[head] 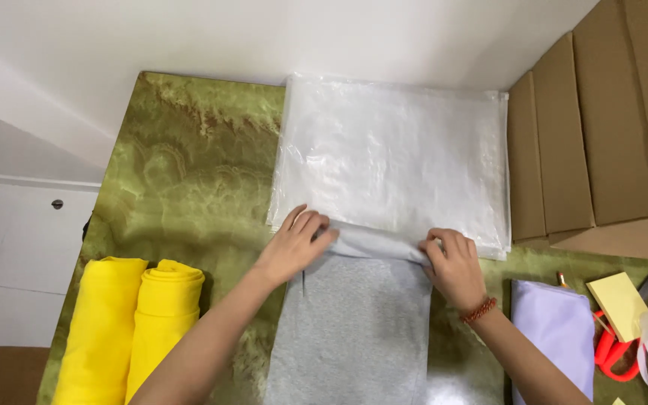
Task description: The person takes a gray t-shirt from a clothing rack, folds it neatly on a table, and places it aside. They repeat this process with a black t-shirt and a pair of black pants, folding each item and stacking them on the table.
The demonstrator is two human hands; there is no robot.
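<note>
2 hands at the bag's mouth

Both pinch the folded grey knit garment: my left hand and right hand grip its top corners, keeping it flat where it meets the clear plastic bag on the green marbled table

The grey garment runs off the bottom edge; its top end hides inside the plastic bag.
</note>
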